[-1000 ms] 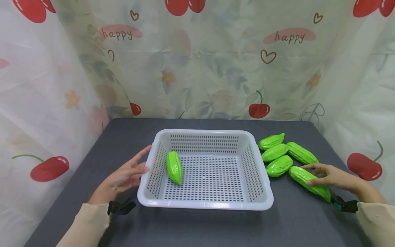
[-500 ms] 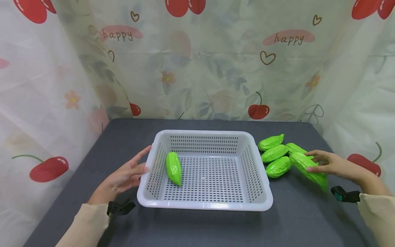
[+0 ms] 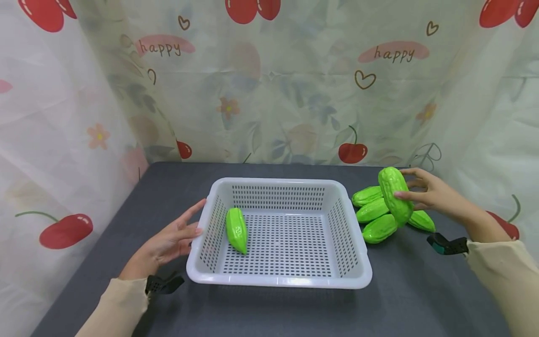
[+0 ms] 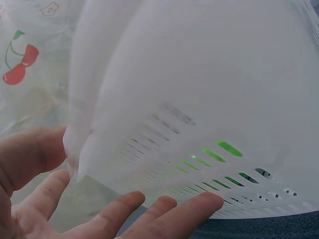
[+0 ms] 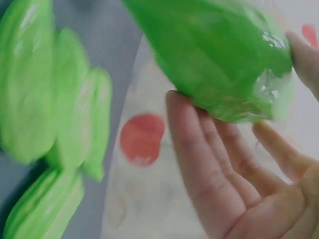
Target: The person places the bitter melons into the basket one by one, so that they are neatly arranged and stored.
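My right hand (image 3: 442, 194) pinches a bright green bitter melon (image 3: 396, 196) between thumb and fingers, raised over a pile of others. In the right wrist view, the held melon's glossy underside (image 5: 219, 55) lies against the fingertips. Several more bitter melons (image 3: 372, 210) rest to the right of a white perforated plastic basket (image 3: 278, 281); the held one partly covers them. One bitter melon (image 3: 237, 230) lies inside the basket, near its left wall. My left hand (image 3: 168, 245) touches the basket's left side with extended fingers; in the left wrist view the fingers (image 4: 174, 214) lie along its outer wall.
The basket stands mid-table on a dark grey tabletop (image 3: 269, 311). A printed curtain (image 3: 278, 93) with cherries and flowers hangs around the back and sides. Both wrists wear a dark strapped device (image 3: 164, 283).
The right hand has lifted one bitter melon off the table and carried it up and leftward over the pile, turning it more upright. The left hand and basket have stayed put.
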